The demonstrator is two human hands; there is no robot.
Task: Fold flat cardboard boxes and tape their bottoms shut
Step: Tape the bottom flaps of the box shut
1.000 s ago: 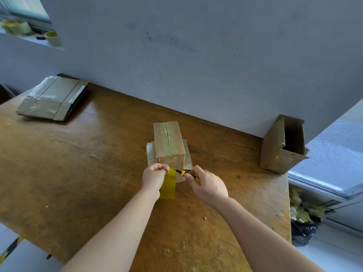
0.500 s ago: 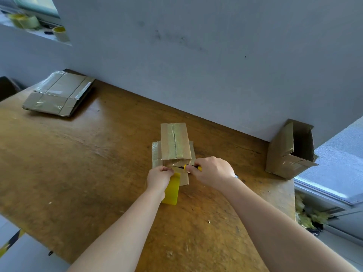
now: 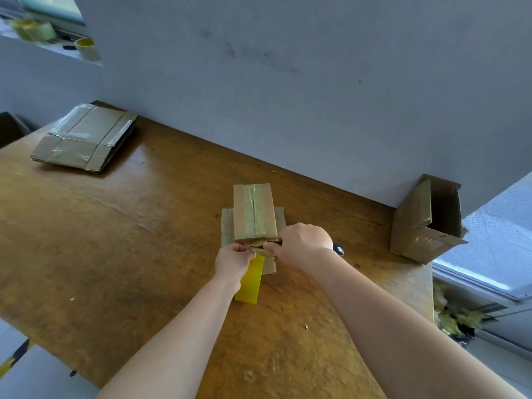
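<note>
A small cardboard box [image 3: 254,210] stands bottom-up in the middle of the wooden table [image 3: 115,240], with a strip of tape along its seam. My left hand [image 3: 234,262] is closed on the yellow tape roll [image 3: 250,282], just in front of the box. My right hand [image 3: 302,243] grips a small yellow-and-black cutter [image 3: 269,244], its blade pointing left at the stretched tape by the box's near edge. Both hands nearly touch each other.
A stack of flat cardboard boxes [image 3: 83,139] lies at the table's far left. An assembled open box [image 3: 426,223] lies on its side at the far right by the wall. Tape rolls [image 3: 86,48] sit on a ledge upper left. The table's right edge drops off beside a window.
My right hand has moved left and forward with the cutter, up to the box's near edge. My left hand stays on the tape roll. My view has shifted a little closer.
</note>
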